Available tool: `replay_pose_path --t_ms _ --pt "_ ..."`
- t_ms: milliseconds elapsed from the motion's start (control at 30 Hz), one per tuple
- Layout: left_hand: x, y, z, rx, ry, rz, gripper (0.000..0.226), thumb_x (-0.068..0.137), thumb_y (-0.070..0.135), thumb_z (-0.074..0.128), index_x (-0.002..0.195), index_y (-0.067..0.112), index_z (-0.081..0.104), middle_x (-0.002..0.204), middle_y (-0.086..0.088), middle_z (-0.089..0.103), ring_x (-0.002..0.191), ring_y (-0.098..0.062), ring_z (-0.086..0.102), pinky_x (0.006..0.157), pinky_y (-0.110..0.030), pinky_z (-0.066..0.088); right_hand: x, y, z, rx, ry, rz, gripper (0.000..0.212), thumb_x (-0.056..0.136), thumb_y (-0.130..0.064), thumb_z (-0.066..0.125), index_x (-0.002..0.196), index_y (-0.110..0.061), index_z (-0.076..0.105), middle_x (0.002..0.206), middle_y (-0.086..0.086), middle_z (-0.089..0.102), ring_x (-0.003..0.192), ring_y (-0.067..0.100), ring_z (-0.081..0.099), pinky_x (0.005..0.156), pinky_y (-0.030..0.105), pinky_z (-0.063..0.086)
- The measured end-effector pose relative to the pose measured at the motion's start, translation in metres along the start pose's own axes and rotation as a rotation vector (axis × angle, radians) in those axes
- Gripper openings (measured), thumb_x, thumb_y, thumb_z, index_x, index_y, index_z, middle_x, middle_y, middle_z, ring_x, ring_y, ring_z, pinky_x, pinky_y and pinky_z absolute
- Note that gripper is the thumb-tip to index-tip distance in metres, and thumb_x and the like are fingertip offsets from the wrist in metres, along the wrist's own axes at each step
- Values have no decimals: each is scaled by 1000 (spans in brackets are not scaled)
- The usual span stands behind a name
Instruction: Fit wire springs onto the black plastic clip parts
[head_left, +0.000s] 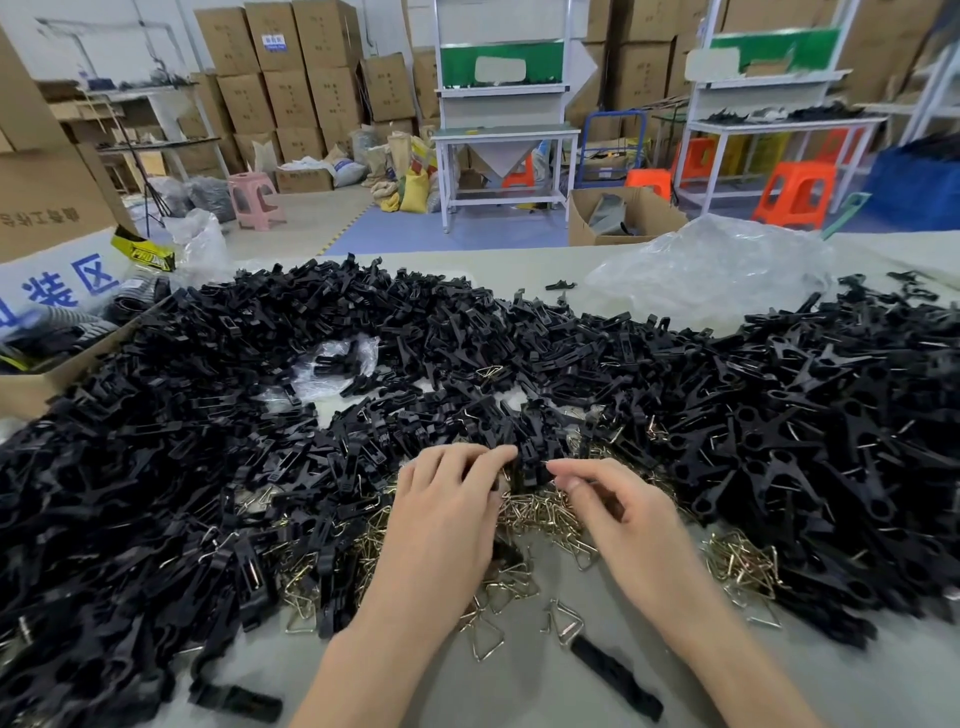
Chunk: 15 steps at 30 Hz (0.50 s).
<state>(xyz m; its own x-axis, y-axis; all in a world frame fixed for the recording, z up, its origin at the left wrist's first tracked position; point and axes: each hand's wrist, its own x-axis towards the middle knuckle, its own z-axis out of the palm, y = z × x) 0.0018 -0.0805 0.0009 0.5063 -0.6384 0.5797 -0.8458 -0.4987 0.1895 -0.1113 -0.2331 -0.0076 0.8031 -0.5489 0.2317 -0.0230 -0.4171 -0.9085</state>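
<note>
Stray clip part (618, 675) and a few loose springs (563, 621) lie nearest, on bare worktop (519, 696) at six o'clock. Just beyond them both hands meet at the centre. The left hand (447, 499) curls its fingers round one black clip part (525, 460). The right hand (608, 499) pinches thumb and forefinger on what looks like a thin wire spring (545, 461), brought up against that part, though it is too small to be sure. A brassy heap of springs (540, 514) spreads under the wrists from five to seven o'clock. The pile of black parts (519, 338) runs from nine round to three o'clock. A few pieces in it show wire, but finished ones cannot be counted, and I judge the job far from done
</note>
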Motion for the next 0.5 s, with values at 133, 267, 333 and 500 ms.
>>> replay_pose_path --t_ms 133,267,333,500 --pt "-2 14 1 -38 12 193 37 93 19 64 129 23 61 117 5 62 110 -19 55 96 -38 48 4 -7 0 316 -44 110 31 88 -47 59 112 -31 73 95 -9 78 83 2 70 66 16 51" --pt "-4 20 2 -88 -30 239 34 94 22 62 127 24 61 120 5 63 109 -20 57 92 -38 52 7 -7 -1 513 -48 150 32 83 -41 65 101 -19 78 93 8 77 84 19 71 76 39 58" --pt "-2 22 -3 -149 -54 251 29 99 29 52 128 28 56 122 9 62 110 -17 57 94 -36 51 7 -6 -2 573 -56 165 30 83 -40 66 100 -18 78 100 14 77 87 23 71 82 44 60" --pt "-2 22 -17 -470 -71 -84 33 100 63 29 125 48 47 91 32 60 88 7 58 75 -12 43 9 -11 -3 720 -18 216 27 76 -45 71 91 -25 79 100 12 77 82 20 74 67 31 61"
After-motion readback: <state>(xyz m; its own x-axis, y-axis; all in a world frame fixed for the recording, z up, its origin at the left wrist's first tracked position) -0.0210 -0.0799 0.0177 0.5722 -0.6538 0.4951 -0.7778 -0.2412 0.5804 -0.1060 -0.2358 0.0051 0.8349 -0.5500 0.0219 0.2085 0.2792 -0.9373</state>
